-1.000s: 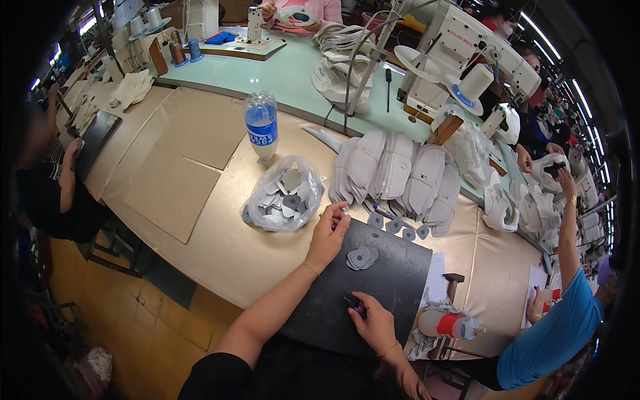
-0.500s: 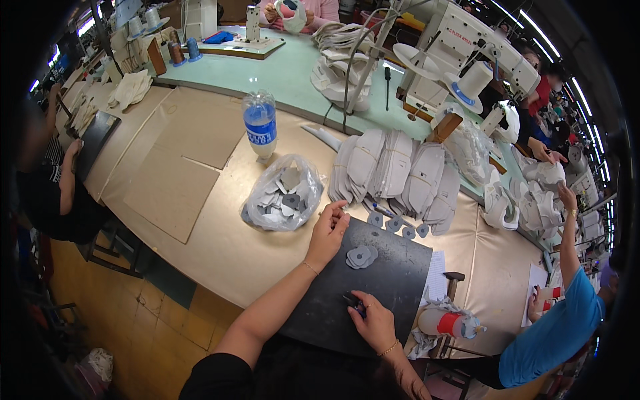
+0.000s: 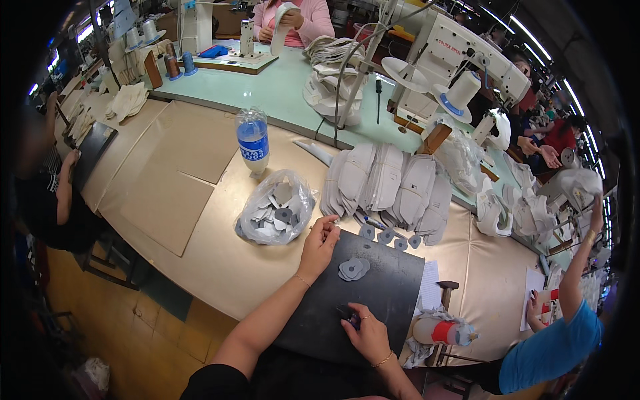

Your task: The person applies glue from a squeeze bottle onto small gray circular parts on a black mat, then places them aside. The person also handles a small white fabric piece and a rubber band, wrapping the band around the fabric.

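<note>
My left hand [image 3: 321, 249] is at the far left corner of a black mat [image 3: 387, 293], its fingers bent together; whether a small thing is between them cannot be made out. Over the near part of the mat, my right hand [image 3: 367, 333] is closed around a small dark tool [image 3: 345, 310] whose thin tip points away from me; its kind is mostly hidden. A small pile of rounded grey pieces [image 3: 353, 269] with dark centres lies on the mat between my hands. Several similar grey pieces [image 3: 385, 236] are spread along the mat's far edge.
Beyond the mat lie stacked grey shoe pieces [image 3: 387, 177] and a clear bag of grey scraps [image 3: 277, 210]. A blue-labelled bottle [image 3: 253, 143] stands behind the bag. At right are a hammer [image 3: 447, 287], a red-banded bottle [image 3: 443, 331] and a co-worker in a blue shirt [image 3: 550, 350].
My view has shifted slightly; my hands keep nearly the same places over the mat. The co-worker at right has lifted a white shoe piece, and the person at the back holds a pale piece differently.
</note>
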`<action>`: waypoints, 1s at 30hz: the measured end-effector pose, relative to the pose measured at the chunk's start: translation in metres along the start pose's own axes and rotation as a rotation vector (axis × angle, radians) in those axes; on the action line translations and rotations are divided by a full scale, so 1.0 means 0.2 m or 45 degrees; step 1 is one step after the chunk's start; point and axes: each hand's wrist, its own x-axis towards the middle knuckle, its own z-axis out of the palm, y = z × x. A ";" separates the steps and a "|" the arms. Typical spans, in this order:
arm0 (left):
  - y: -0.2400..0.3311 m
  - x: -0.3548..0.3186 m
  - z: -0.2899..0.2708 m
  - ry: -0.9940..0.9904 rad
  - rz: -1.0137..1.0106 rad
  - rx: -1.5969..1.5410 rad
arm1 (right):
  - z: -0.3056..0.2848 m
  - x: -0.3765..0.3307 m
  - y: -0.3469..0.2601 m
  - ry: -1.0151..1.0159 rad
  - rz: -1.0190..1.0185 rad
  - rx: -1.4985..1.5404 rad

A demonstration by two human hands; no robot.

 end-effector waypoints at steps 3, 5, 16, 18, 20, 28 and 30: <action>-0.01 0.00 -0.01 -0.002 0.006 0.039 | 0.01 -0.01 0.03 -0.025 0.021 -0.028; 0.01 0.01 0.00 0.019 0.035 -0.062 | 0.01 0.00 0.02 -0.012 0.026 -0.008; 0.05 -0.01 -0.02 -0.052 -0.166 -0.190 | -0.01 0.02 0.02 -0.037 -0.007 -0.023; 0.05 -0.01 -0.02 -0.037 -0.184 -0.171 | -0.01 0.02 0.02 -0.036 0.001 -0.004; 0.07 -0.01 -0.01 -0.038 -0.162 -0.137 | -0.01 0.02 0.02 -0.039 0.004 0.018; 0.08 -0.01 -0.01 -0.069 -0.172 -0.064 | -0.01 0.02 0.03 -0.048 0.001 0.035; 0.09 -0.02 -0.01 -0.081 -0.148 -0.030 | -0.01 0.01 0.04 -0.028 -0.015 0.062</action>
